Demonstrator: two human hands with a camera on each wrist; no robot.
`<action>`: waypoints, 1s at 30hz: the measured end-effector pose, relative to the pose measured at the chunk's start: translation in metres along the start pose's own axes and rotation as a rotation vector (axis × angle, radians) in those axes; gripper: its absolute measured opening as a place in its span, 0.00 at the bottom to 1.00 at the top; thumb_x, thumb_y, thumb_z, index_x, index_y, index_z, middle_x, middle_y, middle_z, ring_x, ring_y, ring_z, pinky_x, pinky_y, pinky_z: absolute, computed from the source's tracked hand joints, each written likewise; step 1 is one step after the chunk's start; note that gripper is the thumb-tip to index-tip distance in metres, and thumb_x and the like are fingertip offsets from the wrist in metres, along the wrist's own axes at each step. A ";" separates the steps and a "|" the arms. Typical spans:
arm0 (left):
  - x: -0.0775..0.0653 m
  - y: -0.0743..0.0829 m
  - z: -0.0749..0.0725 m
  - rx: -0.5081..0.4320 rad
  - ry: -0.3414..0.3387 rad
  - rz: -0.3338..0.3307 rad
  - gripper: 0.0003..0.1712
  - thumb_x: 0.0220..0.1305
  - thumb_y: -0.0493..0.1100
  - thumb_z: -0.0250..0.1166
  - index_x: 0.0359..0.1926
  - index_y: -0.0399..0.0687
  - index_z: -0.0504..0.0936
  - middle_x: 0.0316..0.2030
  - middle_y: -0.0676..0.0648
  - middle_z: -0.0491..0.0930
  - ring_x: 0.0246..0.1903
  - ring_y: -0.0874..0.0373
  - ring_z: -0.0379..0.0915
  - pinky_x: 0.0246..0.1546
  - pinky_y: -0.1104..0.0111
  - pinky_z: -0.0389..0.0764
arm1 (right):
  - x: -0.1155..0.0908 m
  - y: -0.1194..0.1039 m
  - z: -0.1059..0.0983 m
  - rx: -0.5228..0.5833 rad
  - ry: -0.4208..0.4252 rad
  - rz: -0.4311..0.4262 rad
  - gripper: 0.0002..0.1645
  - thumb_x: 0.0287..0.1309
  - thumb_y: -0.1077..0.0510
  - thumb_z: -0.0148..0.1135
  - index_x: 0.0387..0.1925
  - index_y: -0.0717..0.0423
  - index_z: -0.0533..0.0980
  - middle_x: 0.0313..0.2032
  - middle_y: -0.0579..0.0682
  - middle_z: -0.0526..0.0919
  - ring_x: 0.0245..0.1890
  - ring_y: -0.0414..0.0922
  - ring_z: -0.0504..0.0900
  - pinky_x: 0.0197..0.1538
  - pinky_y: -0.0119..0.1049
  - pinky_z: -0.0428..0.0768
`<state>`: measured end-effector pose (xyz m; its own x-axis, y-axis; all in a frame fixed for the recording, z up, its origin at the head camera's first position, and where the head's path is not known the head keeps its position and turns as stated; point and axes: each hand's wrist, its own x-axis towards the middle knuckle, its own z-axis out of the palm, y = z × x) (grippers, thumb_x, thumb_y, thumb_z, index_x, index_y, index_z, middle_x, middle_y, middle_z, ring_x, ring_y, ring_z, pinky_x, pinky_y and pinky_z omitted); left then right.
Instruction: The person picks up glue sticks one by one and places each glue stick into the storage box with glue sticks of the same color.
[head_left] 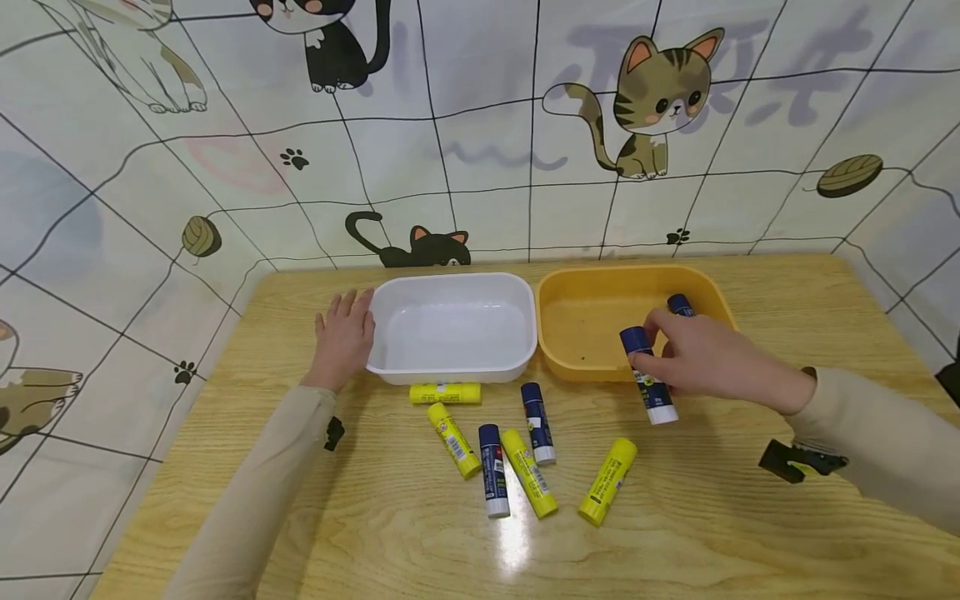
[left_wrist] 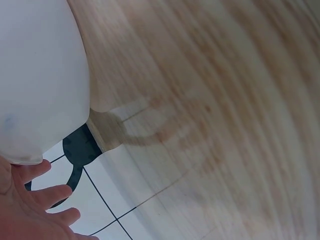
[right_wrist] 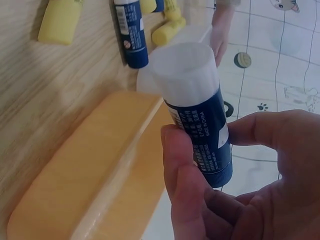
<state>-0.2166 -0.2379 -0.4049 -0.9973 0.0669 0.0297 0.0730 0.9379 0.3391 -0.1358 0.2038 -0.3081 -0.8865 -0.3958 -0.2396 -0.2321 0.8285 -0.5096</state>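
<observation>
My right hand [head_left: 693, 354] pinches a dark blue glue stick [head_left: 650, 383] with a white end, over the front right rim of the orange tray [head_left: 585, 372]. In the right wrist view the thumb and fingers grip this glue stick [right_wrist: 202, 125] around its blue body, white end up. Another blue glue stick [head_left: 681, 305] lies inside the orange tray, partly hidden behind the hand. My left hand [head_left: 343, 337] rests with extended fingers at the left rim of the white tray [head_left: 450, 375]. In the left wrist view its fingers [left_wrist: 52, 195] spread beside the tray's wall.
In front of the trays lie yellow glue sticks [head_left: 453, 440], one sideways [head_left: 446, 393] along the white tray, and two blue glue sticks [head_left: 493, 471]. A yellow glue stick [head_left: 607, 482] lies farthest right. A cat-patterned sheet [head_left: 487, 183] borders the wooden table [head_left: 390, 533].
</observation>
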 end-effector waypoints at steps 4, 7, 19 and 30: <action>0.000 0.000 0.000 0.006 0.007 0.012 0.28 0.76 0.44 0.37 0.73 0.42 0.55 0.72 0.33 0.50 0.71 0.33 0.36 0.63 0.34 0.36 | 0.005 0.008 -0.005 -0.007 -0.002 0.022 0.24 0.63 0.51 0.60 0.45 0.68 0.67 0.25 0.49 0.81 0.17 0.41 0.78 0.22 0.37 0.76; -0.001 0.001 -0.001 0.007 0.012 0.013 0.28 0.76 0.44 0.37 0.73 0.42 0.55 0.72 0.34 0.49 0.71 0.34 0.36 0.63 0.34 0.36 | 0.009 0.013 -0.009 -0.013 0.001 0.030 0.23 0.64 0.50 0.60 0.44 0.68 0.67 0.25 0.49 0.81 0.17 0.41 0.79 0.22 0.37 0.76; -0.001 0.003 -0.002 0.010 -0.001 -0.004 0.28 0.77 0.43 0.37 0.73 0.42 0.55 0.72 0.33 0.47 0.71 0.34 0.34 0.64 0.35 0.35 | 0.023 0.024 -0.026 -0.029 0.010 0.040 0.24 0.65 0.50 0.57 0.44 0.71 0.67 0.25 0.52 0.79 0.18 0.43 0.79 0.21 0.39 0.75; -0.001 0.003 -0.002 0.016 -0.006 -0.012 0.28 0.77 0.44 0.38 0.74 0.43 0.54 0.73 0.33 0.46 0.71 0.35 0.33 0.64 0.35 0.35 | 0.038 0.033 -0.039 -0.084 -0.017 0.080 0.29 0.64 0.49 0.55 0.48 0.75 0.66 0.27 0.56 0.81 0.20 0.44 0.80 0.22 0.38 0.75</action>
<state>-0.2153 -0.2361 -0.4019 -0.9981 0.0578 0.0199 0.0611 0.9440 0.3244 -0.1923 0.2313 -0.3014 -0.8968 -0.3329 -0.2915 -0.1940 0.8879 -0.4172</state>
